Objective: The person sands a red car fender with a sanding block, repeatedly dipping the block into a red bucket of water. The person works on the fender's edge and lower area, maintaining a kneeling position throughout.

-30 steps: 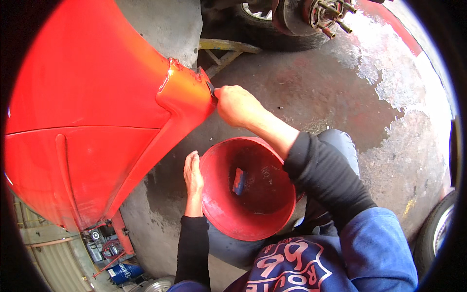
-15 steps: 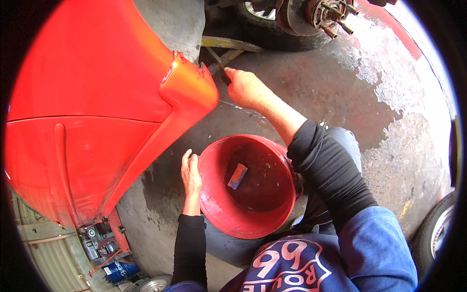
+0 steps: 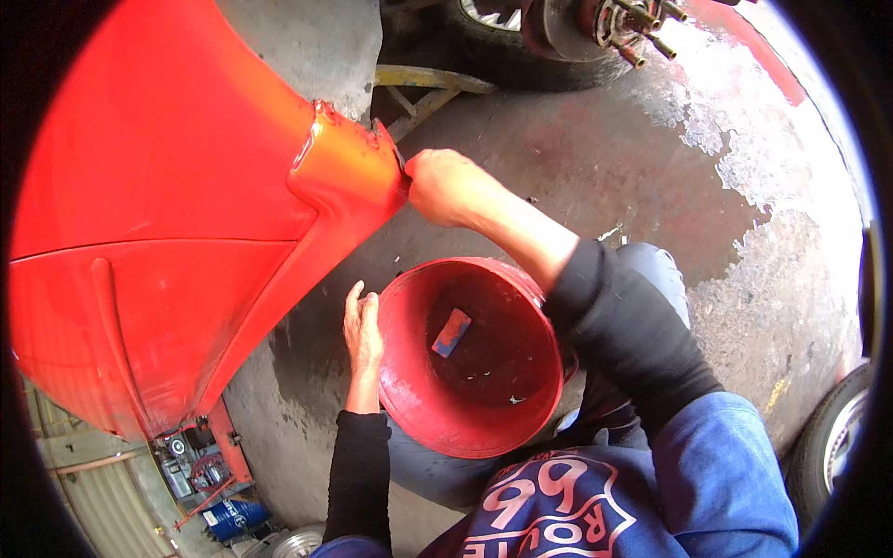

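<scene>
My right hand [image 3: 448, 189] is closed on a thin dark strip [image 3: 406, 169], its kind mostly hidden by the fingers. It is at the lower corner of a glossy red car body panel [image 3: 167, 167], by an orange-toned edge with rough, dark, chipped spots. My left hand [image 3: 364, 327] is cupped along the left side of a red bucket [image 3: 402, 391], steadying it, fingers pointing up and thumb by the rim. The bucket tilts toward me between my legs. Inside lies a small red-and-blue block [image 3: 451, 333], along with small light scraps.
A bare wheel hub with studs [image 3: 642, 23] and a tyre [image 3: 521, 60] are at the far side, near a yellow metal stand [image 3: 433, 80]. Another wheel [image 3: 837, 442] lies at right. A blue drum [image 3: 234, 518] stands at lower left. The grey floor [image 3: 595, 158] has peeling patches.
My right hand has moved left and slightly down, onto the red panel's corner. My left hand stays by the bucket. The view has shifted slightly.
</scene>
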{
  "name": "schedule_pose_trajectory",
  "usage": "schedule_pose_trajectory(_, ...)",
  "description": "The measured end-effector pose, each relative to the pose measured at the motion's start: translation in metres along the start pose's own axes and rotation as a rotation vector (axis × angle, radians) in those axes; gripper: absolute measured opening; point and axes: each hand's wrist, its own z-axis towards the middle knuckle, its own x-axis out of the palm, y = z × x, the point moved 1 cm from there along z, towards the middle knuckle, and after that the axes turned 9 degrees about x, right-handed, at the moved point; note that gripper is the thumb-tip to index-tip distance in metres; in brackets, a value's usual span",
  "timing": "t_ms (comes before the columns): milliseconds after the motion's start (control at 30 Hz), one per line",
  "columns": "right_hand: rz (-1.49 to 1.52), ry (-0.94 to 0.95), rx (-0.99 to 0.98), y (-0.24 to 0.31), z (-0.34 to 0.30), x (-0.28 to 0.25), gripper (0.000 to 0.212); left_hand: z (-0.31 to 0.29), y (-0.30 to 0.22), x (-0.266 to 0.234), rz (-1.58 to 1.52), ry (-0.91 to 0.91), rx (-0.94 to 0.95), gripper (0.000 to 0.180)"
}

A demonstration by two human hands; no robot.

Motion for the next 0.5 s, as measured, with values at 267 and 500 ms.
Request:
schedule_pose_trajectory(267, 0.181, 0.031, -0.015, -0.007, 0.002, 0.014, 0.020, -0.002, -0.005, 0.002, -0.026, -0.001, -0.026, 0.048)
schedule_pose_trajectory(500, 1.008, 0.074, 0.262, -0.002, -0.013, 0.061, 0.031, 0.000, 0.007, -0.001, 0.017, 0.004, 0.024, 0.048)
